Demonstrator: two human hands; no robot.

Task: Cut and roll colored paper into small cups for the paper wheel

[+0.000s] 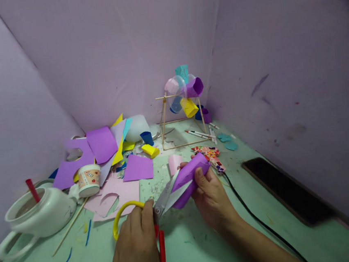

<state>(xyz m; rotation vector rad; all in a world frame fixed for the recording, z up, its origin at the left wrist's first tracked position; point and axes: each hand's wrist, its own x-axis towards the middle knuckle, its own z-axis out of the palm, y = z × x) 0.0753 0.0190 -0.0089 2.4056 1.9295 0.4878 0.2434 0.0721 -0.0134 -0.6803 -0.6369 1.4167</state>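
Observation:
My left hand is closed on the yellow and red handles of a pair of scissors. The scissor blades stand apart, on either side of the near end of a rolled purple paper tube. My right hand grips that tube from the right, thumb on top and fingers behind it. Just beyond the tube, a small pale pink paper piece stands on the table. A glue gun with a floral pattern lies behind my right hand.
Stick frame with a wheel of coloured paper cups at the back. Purple sheets, a paper cup and a white teapot-like pot at left. A black cable and dark phone at right.

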